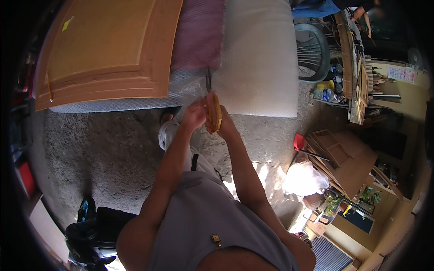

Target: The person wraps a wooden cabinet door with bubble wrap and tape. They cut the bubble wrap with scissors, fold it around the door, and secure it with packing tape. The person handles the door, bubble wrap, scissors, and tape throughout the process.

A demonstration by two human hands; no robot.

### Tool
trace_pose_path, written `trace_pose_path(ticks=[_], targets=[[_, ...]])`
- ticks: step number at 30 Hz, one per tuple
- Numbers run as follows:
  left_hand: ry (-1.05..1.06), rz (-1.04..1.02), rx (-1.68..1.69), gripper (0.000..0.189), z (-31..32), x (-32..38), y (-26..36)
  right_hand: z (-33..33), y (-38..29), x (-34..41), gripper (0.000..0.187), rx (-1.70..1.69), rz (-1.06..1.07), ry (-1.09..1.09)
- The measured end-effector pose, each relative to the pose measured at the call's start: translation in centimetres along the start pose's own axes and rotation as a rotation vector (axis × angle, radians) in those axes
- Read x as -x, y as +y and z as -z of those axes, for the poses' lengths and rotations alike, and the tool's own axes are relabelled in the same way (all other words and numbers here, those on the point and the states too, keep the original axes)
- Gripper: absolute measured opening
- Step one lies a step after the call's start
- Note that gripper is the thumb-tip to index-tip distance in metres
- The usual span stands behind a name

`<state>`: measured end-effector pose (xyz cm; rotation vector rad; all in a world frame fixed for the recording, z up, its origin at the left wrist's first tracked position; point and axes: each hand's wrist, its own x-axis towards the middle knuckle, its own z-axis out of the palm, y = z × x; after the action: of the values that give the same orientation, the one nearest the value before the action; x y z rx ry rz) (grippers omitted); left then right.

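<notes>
My right hand [222,122] grips the yellow handle of a cutting tool [214,113], probably large scissors. Its dark blade points away from me, over the seam between the wrapping sheets. Close beside it, my left hand [195,114] has its fingers curled at the near edge of the clear bubble wrap [190,86]; the fingers are blurred. Farther off lies a purple-tinted stretch of bubble wrap [200,34]. To the right spreads a wide whitish bubble-wrap sheet [259,61]. On the left, a brown framed panel [101,81] rests on the wrap.
A person in blue jeans [313,8] is at a cluttered bench [346,57] at the far right. Near it are a green plastic chair [322,54] and bottles [328,95]. A red dustpan [299,141] and wooden boards [356,166] stand right; a motorcycle [91,233] is behind left.
</notes>
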<state>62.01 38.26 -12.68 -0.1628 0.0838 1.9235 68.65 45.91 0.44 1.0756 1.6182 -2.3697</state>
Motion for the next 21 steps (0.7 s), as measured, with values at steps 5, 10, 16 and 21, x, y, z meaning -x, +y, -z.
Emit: trace_pose_path(ticks=[5,10,16,21], targets=[[0.111,-0.051,-0.101,0.017,1.7,0.6,0.2,-1.5,-1.2,0.1,0.053,0.081,-0.045,0.083],[0.173,-0.045,-0.309,0.016,-0.5,2.8,-0.3,0.1,1.2,-2.7,0.051,0.290,0.001,0.201],[0.293,-0.050,-0.579,0.017,-2.3,4.0,0.5,0.0,1.6,-3.6,0.053,0.254,0.020,0.236],[0.394,-0.016,-0.573,0.018,-2.1,5.2,1.3,-0.7,1.3,-1.1,0.054,0.209,-0.103,0.219]])
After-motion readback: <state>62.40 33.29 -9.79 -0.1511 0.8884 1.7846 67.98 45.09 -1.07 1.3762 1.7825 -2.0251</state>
